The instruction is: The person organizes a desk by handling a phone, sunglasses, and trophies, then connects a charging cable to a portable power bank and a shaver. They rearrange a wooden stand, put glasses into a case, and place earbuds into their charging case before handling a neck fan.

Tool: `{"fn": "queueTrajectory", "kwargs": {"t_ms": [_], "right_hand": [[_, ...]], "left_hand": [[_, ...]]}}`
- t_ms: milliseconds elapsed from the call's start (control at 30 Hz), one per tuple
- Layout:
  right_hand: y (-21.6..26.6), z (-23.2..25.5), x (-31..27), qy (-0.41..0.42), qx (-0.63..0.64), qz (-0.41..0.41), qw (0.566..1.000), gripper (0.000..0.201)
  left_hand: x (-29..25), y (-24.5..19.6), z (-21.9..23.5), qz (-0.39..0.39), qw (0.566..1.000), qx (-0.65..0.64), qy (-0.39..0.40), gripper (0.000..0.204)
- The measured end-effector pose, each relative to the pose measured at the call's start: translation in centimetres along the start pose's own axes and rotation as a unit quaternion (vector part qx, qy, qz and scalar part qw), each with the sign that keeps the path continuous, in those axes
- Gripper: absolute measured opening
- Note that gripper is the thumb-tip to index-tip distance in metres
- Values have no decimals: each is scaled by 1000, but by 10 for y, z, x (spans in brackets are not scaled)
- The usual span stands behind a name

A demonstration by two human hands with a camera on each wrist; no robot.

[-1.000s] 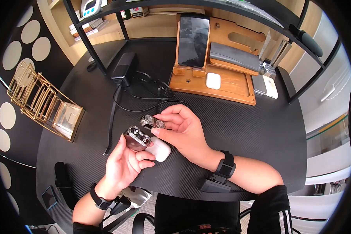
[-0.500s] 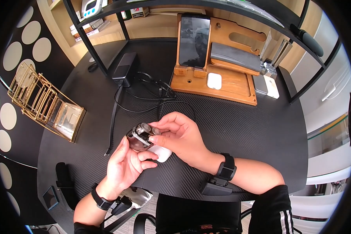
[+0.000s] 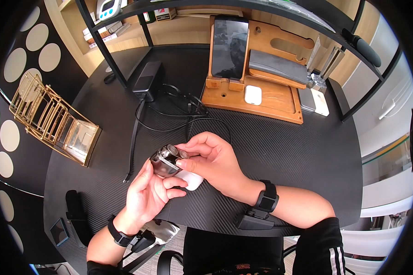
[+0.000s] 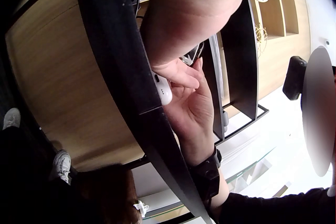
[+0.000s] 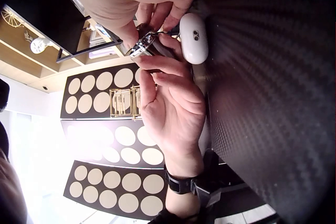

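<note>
A dark glossy shaver body [image 3: 161, 167] is held in the left hand [image 3: 144, 195], between thumb and fingers. The right hand [image 3: 220, 167] pinches the two-disc shaver head [image 3: 172, 150], which rests against the top of the body. How closely the two parts fit cannot be told. Just below them on the table is a white rounded case [image 3: 195, 181], partly covered by the fingers. The right wrist view shows the shaver [image 5: 152, 48] between both hands, beside the white case [image 5: 194, 40]. In the left wrist view, the hands hide most of the shaver.
Behind the hands lie a black adapter [image 3: 147, 80] and looped cables [image 3: 188, 120]. A wooden stand [image 3: 266, 110] bears a phone [image 3: 229, 48] and a small white case [image 3: 253, 95]. At the left stands a gold wire rack [image 3: 85, 142]; a black shelf frame [image 3: 108, 57] rises behind.
The right hand has moved the shaver head slightly down and left, from apart to against the body. The left hand has barely moved, with the body turned slightly.
</note>
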State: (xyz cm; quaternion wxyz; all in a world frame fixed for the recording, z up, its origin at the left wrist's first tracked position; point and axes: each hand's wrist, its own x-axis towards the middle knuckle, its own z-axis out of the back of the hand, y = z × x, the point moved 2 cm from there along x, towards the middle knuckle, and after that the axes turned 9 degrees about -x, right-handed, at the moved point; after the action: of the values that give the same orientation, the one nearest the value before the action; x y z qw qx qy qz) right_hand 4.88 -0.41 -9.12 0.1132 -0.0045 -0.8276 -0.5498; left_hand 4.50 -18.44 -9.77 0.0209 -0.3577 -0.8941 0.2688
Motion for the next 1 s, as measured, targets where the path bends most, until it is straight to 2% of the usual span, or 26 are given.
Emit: {"fn": "queueTrajectory", "kwargs": {"t_ms": [433, 1000], "right_hand": [[-3, 1, -1, 4, -7, -15, 1000, 27], [-4, 1, 1, 6, -59, -5, 998, 36]], "left_hand": [[0, 0, -1, -6, 1000, 8, 3, 45], [0, 1, -1, -7, 1000, 17, 1, 45]]}}
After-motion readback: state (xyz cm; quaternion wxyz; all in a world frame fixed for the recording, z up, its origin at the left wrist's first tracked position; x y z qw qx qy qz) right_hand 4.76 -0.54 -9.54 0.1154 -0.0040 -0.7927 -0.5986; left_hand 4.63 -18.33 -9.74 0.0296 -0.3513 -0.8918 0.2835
